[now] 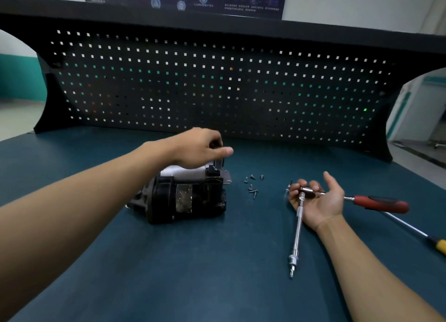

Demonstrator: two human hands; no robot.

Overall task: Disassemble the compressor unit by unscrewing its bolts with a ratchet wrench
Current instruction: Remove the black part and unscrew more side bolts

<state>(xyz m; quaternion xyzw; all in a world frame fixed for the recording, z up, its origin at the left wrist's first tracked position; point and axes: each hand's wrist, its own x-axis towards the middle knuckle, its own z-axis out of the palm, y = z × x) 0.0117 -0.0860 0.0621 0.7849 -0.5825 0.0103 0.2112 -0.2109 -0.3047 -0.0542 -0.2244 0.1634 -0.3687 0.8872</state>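
Observation:
The black compressor unit lies on its side on the blue-green bench top, left of centre. My left hand hangs over its far upper end, fingers curled and thumb pointing right; whether it pinches something small is hidden. My right hand rests palm up on the bench to the right, fingers curled round the head of the ratchet wrench, whose red and black handle sticks out to the right. A long chrome extension bar with a bit runs from the head toward me.
Several loose screws lie between the compressor and my right hand. A screwdriver with a yellow and black handle lies at the right edge. A black pegboard walls the back of the bench.

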